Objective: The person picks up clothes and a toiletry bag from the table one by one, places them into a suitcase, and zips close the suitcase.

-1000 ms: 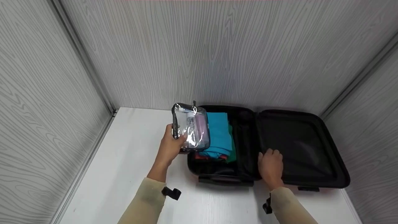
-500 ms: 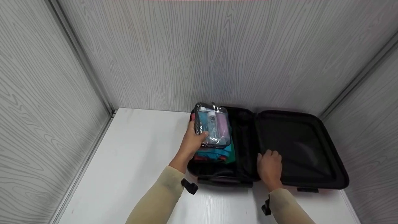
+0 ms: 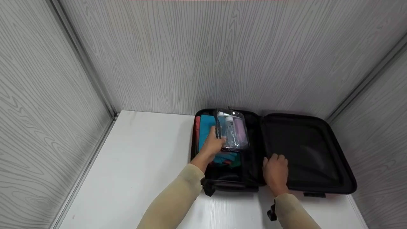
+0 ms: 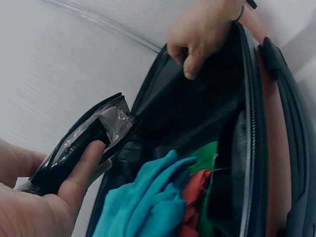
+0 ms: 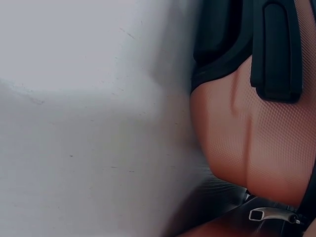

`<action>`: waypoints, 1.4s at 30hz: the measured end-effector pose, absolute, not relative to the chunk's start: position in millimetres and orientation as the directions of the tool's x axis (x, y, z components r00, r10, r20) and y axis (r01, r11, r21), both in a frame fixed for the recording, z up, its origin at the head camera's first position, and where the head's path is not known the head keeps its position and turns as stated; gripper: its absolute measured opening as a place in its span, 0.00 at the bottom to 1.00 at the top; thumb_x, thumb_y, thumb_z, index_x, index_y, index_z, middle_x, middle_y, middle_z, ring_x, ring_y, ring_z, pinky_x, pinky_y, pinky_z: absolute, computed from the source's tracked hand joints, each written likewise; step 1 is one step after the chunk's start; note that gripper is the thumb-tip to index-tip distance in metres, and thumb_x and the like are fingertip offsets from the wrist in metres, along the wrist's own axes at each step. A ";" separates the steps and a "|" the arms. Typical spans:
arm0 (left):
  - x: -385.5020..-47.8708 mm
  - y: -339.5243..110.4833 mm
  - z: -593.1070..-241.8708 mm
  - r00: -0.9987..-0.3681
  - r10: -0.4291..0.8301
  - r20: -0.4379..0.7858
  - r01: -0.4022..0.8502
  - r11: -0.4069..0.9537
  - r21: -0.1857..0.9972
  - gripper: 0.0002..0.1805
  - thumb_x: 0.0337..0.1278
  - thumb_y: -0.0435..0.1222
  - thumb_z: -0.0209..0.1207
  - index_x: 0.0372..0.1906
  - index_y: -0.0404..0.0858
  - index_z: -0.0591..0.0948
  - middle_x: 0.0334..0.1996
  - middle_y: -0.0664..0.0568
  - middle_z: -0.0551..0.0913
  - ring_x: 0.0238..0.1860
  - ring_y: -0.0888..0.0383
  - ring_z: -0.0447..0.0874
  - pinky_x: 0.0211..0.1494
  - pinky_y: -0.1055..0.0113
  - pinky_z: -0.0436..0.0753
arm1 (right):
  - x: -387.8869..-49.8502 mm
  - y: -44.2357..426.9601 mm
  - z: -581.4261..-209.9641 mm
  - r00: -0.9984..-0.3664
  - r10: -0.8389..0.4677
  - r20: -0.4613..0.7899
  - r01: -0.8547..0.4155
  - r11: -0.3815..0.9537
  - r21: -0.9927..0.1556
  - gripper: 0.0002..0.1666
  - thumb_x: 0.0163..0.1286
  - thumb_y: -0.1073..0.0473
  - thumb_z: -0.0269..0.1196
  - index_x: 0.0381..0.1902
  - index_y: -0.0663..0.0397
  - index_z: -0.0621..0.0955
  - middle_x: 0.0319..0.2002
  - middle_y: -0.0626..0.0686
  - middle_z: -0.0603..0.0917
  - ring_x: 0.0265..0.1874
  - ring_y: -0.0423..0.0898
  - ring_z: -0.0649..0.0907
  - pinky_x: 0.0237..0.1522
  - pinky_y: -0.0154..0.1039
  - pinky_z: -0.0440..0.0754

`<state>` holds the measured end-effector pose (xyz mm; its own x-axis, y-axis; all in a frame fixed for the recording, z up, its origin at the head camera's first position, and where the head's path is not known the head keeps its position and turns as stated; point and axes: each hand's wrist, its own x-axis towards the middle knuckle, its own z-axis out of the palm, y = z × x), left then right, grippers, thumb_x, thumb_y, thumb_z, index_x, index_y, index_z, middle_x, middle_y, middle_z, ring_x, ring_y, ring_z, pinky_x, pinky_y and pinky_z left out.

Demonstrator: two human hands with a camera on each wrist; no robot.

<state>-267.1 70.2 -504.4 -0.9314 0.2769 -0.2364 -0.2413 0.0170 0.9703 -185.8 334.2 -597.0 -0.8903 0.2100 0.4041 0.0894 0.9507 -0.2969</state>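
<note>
In the head view my left hand [image 3: 212, 144] grips the left side of a clear, black-trimmed toiletry pouch [image 3: 239, 132]. A white-capped bottle and a pink item show through it. The pouch hangs over folded clothes in the open suitcase [image 3: 305, 149]; the left wrist view shows it tilted, apart from the blue garment [image 4: 148, 197]. Red cloth [image 3: 197, 124] and green cloth [image 3: 236, 163] lie with the blue one. My right hand [image 3: 276, 171] holds the suitcase near the hinge with curled fingers; its fingertips are partly hidden. In the right wrist view only the suitcase's orange shell [image 5: 252, 123] shows clearly.
The suitcase lies on a white table [image 3: 143, 152], close to the grey wood-grain back wall [image 3: 203, 57]. Its handle [image 3: 230, 186] faces the front. A zip puller [image 5: 271, 214] hangs by the shell in the right wrist view.
My left hand has carried the toiletry pouch rightward, from the suitcase's left edge to above the right part of the clothes, uncovering the blue garment's left side. My right hand has stayed put.
</note>
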 end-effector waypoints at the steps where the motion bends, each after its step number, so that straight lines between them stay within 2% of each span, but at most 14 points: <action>1: -267.8 73.3 -506.0 -0.925 0.285 -0.251 -0.255 0.025 0.967 0.43 0.78 0.31 0.54 0.87 0.49 0.46 0.80 0.38 0.61 0.27 0.59 0.70 0.32 0.61 0.71 | -185.7 334.3 -597.0 -0.886 0.209 0.414 0.085 0.951 -0.297 0.20 0.79 0.58 0.61 0.39 0.77 0.77 0.36 0.73 0.76 0.37 0.71 0.78 0.39 0.62 0.80; 3: -268.5 79.4 -508.6 -0.911 0.309 -0.274 -0.278 0.032 0.960 0.45 0.77 0.29 0.52 0.88 0.49 0.42 0.83 0.39 0.57 0.26 0.59 0.70 0.31 0.60 0.71 | -185.6 334.1 -596.6 -0.880 0.207 0.427 0.078 0.951 -0.300 0.19 0.78 0.59 0.63 0.38 0.77 0.77 0.34 0.72 0.76 0.36 0.71 0.78 0.38 0.62 0.80; 6: -268.3 87.7 -512.5 -0.893 0.350 -0.284 -0.275 0.078 0.958 0.46 0.75 0.25 0.49 0.88 0.48 0.41 0.85 0.42 0.51 0.40 0.58 0.74 0.35 0.57 0.73 | -186.4 334.2 -596.8 -0.886 0.226 0.405 0.100 0.946 -0.309 0.20 0.79 0.58 0.62 0.40 0.77 0.77 0.36 0.72 0.76 0.37 0.71 0.79 0.39 0.62 0.81; 10: -269.1 98.3 -520.5 -0.879 0.390 -0.273 -0.246 0.119 0.962 0.48 0.70 0.20 0.44 0.88 0.45 0.40 0.85 0.43 0.49 0.28 0.59 0.64 0.32 0.58 0.66 | -187.3 333.9 -596.2 -0.899 0.252 0.359 0.131 0.935 -0.328 0.22 0.80 0.56 0.60 0.43 0.78 0.77 0.39 0.73 0.77 0.40 0.71 0.79 0.41 0.63 0.81; 12: -269.2 102.9 -524.9 -0.877 0.412 -0.246 -0.219 0.113 0.969 0.46 0.70 0.19 0.42 0.87 0.44 0.41 0.85 0.43 0.50 0.31 0.60 0.66 0.36 0.58 0.65 | -187.4 333.8 -595.8 -0.903 0.262 0.341 0.141 0.930 -0.341 0.22 0.81 0.56 0.59 0.44 0.78 0.77 0.40 0.73 0.76 0.41 0.71 0.79 0.42 0.62 0.81; 14: -268.9 107.1 -528.9 -0.876 0.432 -0.214 -0.192 0.094 0.977 0.45 0.69 0.18 0.41 0.87 0.42 0.44 0.84 0.42 0.52 0.47 0.59 0.72 0.44 0.56 0.62 | -187.4 333.8 -595.1 -0.905 0.265 0.334 0.142 0.926 -0.348 0.22 0.81 0.56 0.59 0.45 0.78 0.77 0.40 0.73 0.76 0.42 0.71 0.78 0.42 0.62 0.81; 15: -268.7 108.9 -530.7 -0.876 0.437 -0.204 -0.182 0.094 0.979 0.45 0.68 0.18 0.41 0.87 0.41 0.44 0.84 0.42 0.51 0.57 0.56 0.72 0.48 0.56 0.61 | -187.5 334.1 -595.0 -0.905 0.265 0.334 0.142 0.926 -0.351 0.22 0.81 0.56 0.59 0.45 0.78 0.77 0.40 0.73 0.76 0.42 0.70 0.78 0.43 0.62 0.80; 17: -267.8 111.7 -533.1 -0.873 0.446 -0.197 -0.171 0.098 0.980 0.45 0.68 0.17 0.40 0.87 0.40 0.44 0.85 0.41 0.48 0.67 0.49 0.65 0.50 0.54 0.60 | -187.4 334.0 -594.6 -0.903 0.263 0.341 0.138 0.927 -0.349 0.22 0.81 0.56 0.59 0.44 0.77 0.78 0.40 0.72 0.77 0.42 0.70 0.78 0.42 0.62 0.80; 22: -267.9 116.6 -537.4 -0.879 0.431 -0.203 -0.146 0.164 0.976 0.46 0.67 0.17 0.40 0.87 0.39 0.41 0.86 0.40 0.44 0.80 0.41 0.58 0.56 0.55 0.64 | -187.1 334.7 -594.7 -0.899 0.248 0.362 0.124 0.935 -0.332 0.22 0.80 0.56 0.59 0.43 0.77 0.78 0.39 0.72 0.77 0.41 0.70 0.79 0.42 0.62 0.81; 23: -268.2 117.5 -538.0 -0.880 0.428 -0.205 -0.142 0.175 0.974 0.46 0.68 0.18 0.40 0.87 0.38 0.41 0.87 0.40 0.44 0.84 0.42 0.51 0.58 0.55 0.63 | -186.9 334.9 -594.7 -0.898 0.244 0.367 0.120 0.937 -0.328 0.22 0.80 0.56 0.60 0.43 0.77 0.78 0.39 0.72 0.77 0.41 0.70 0.79 0.41 0.62 0.80; 27: -268.4 123.5 -539.7 -0.879 0.420 -0.227 -0.173 0.164 0.971 0.46 0.68 0.18 0.39 0.87 0.39 0.39 0.87 0.40 0.42 0.81 0.42 0.56 0.57 0.53 0.65 | -186.3 336.1 -595.0 -0.887 0.224 0.403 0.098 0.946 -0.308 0.21 0.80 0.57 0.60 0.41 0.77 0.77 0.37 0.72 0.77 0.39 0.70 0.78 0.40 0.61 0.80; 32: -264.3 132.2 -544.3 -0.867 0.438 -0.236 -0.189 0.148 0.971 0.48 0.66 0.18 0.38 0.87 0.41 0.37 0.87 0.42 0.38 0.82 0.45 0.51 0.59 0.54 0.63 | -184.9 335.9 -596.0 -0.873 0.205 0.442 0.083 0.957 -0.278 0.20 0.79 0.58 0.62 0.36 0.75 0.77 0.34 0.71 0.76 0.35 0.70 0.78 0.38 0.60 0.81; 40: -257.6 141.6 -554.6 -0.868 0.466 -0.171 -0.082 0.205 0.975 0.48 0.69 0.18 0.43 0.87 0.41 0.39 0.85 0.38 0.48 0.78 0.42 0.62 0.66 0.55 0.70 | -183.7 335.9 -596.0 -0.893 0.228 0.388 0.108 0.946 -0.306 0.21 0.80 0.57 0.60 0.40 0.76 0.77 0.37 0.71 0.76 0.38 0.69 0.78 0.39 0.61 0.80; 42: -258.8 142.3 -556.0 -0.883 0.428 -0.193 -0.046 0.330 0.943 0.47 0.70 0.19 0.44 0.87 0.40 0.39 0.82 0.35 0.59 0.64 0.45 0.77 0.57 0.58 0.75 | -184.1 335.9 -595.8 -0.897 0.228 0.379 0.111 0.945 -0.308 0.21 0.81 0.56 0.60 0.41 0.76 0.77 0.37 0.71 0.76 0.38 0.69 0.78 0.40 0.61 0.80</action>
